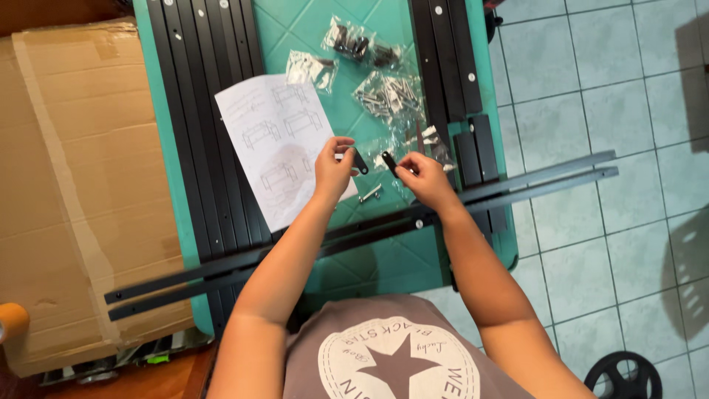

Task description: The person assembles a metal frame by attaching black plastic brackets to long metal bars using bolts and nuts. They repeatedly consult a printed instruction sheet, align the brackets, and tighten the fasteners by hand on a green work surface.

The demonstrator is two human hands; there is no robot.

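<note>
My left hand point(334, 167) pinches a small black metal bracket point(360, 161) above the green table point(295, 26). My right hand point(425, 176) grips a second small black bracket point(388, 160) just to the right of the first; the two pieces are a short gap apart. A silver bolt point(371, 193) lies on the table below my hands. A white instruction sheet point(279, 144) with line drawings lies under my left hand. Two long black metal rails point(546, 181) cross the table beneath my forearms.
Clear bags of screws point(390, 96) and black fittings point(358, 43) lie further up the table. Black metal bars point(203, 111) are stacked on the left, more bars point(447, 59) on the right. A cardboard box point(81, 185) sits left; tiled floor point(605, 89) lies right.
</note>
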